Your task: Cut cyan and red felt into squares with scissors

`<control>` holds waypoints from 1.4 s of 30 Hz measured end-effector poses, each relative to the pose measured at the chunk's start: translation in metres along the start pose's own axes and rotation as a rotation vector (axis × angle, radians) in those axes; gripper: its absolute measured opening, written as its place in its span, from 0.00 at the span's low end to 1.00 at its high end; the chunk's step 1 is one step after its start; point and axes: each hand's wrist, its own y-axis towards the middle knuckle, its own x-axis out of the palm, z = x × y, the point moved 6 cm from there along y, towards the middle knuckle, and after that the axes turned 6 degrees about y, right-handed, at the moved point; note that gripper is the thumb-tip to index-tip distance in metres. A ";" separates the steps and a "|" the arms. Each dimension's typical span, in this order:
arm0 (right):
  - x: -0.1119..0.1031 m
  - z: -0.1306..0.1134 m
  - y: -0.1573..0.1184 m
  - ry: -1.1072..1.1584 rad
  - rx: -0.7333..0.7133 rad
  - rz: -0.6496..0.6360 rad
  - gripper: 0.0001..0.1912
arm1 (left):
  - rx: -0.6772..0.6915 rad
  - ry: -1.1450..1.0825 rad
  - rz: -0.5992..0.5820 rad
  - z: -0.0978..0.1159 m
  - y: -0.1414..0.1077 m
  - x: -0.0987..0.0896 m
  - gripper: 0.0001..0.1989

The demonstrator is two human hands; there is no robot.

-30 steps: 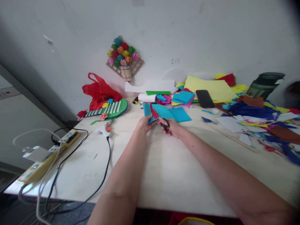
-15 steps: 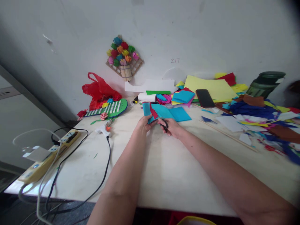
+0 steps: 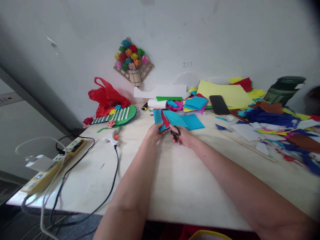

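Blue paper: is held just beyond both hands, its long axis set left to right, its left end nearest the left hand.
Left hand: is closed on the paper's near edge, thumb on top.
Red paper: is seen slanting across the blue.
Black scissors: are pointed away and leftward, towards the red.
Right hand: is wrapped around the scissor handles.
Wall writing: "217" can be read, handwritten.
Green container: no lettering can be made out.

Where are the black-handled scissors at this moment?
In the head view, the black-handled scissors are near the centre, in the person's right hand, just right of the left hand, which holds blue paper.
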 end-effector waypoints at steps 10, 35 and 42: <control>-0.005 -0.001 0.005 -0.055 -0.019 0.054 0.22 | 0.005 0.032 0.011 -0.002 -0.002 0.001 0.04; -0.008 -0.001 0.010 -0.069 -0.095 0.051 0.22 | 0.017 0.015 -0.011 -0.001 0.000 0.001 0.07; -0.006 -0.001 0.009 -0.085 -0.101 0.065 0.21 | 0.027 0.017 -0.003 0.000 0.000 0.000 0.05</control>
